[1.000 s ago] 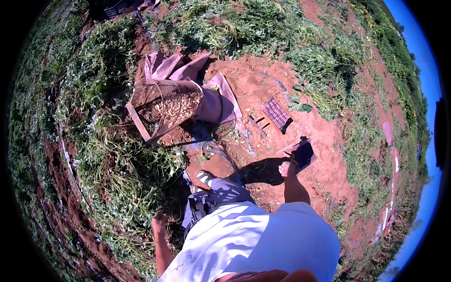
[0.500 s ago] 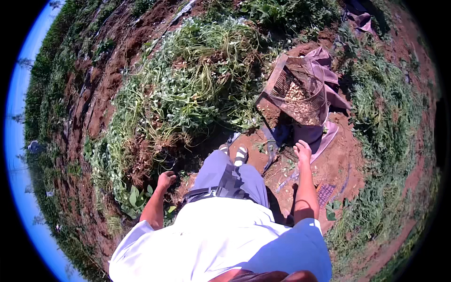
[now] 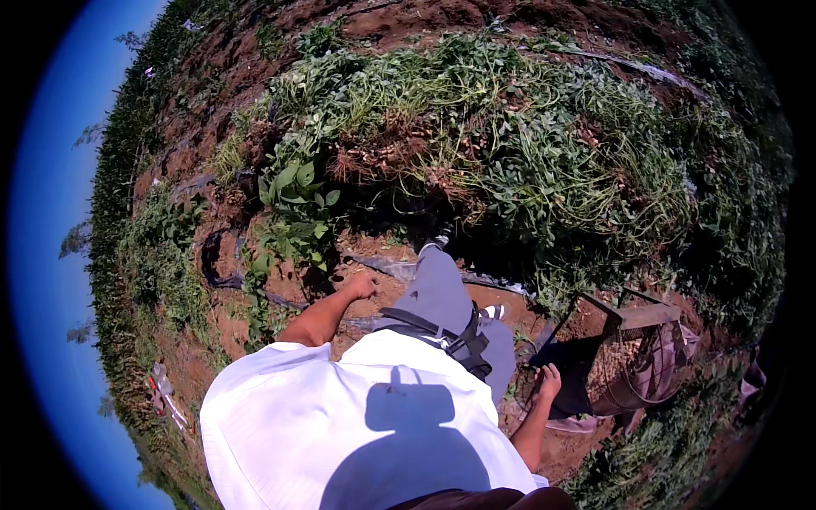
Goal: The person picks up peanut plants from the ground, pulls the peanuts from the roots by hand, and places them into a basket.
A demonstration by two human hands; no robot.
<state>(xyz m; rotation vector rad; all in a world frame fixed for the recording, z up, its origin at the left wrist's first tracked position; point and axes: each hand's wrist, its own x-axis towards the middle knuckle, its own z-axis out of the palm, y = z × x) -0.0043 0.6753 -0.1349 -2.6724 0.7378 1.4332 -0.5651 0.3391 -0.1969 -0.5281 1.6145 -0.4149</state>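
My left hand [image 3: 362,285] hangs over bare soil beside my left thigh, its fingers curled in with nothing visible in them. A leafy green plant [image 3: 293,191] stands just beyond it. On the other side, my right hand [image 3: 548,380] hangs with loosely bent, parted fingers, holding nothing. Nearest to it is a dark mesh basket [image 3: 659,382] with a wooden board [image 3: 648,316] across its top. Pale peanuts [image 3: 614,365] fill part of the basket. In front of my feet lies a long heap of pulled peanut plants [image 3: 544,161], roots and pods showing.
A strip of plastic film [image 3: 382,266] lies on the soil by my feet. Purplish cloth [image 3: 687,340] hangs around the basket. Another plastic strip [image 3: 637,64] runs behind the heap. Low green growth [image 3: 654,459] covers the ground at the lower right.
My body and view have turned to the right. The heap now spreads across the front, and the basket has shifted to the lower right of the picture. My legs have changed position, as in a step.
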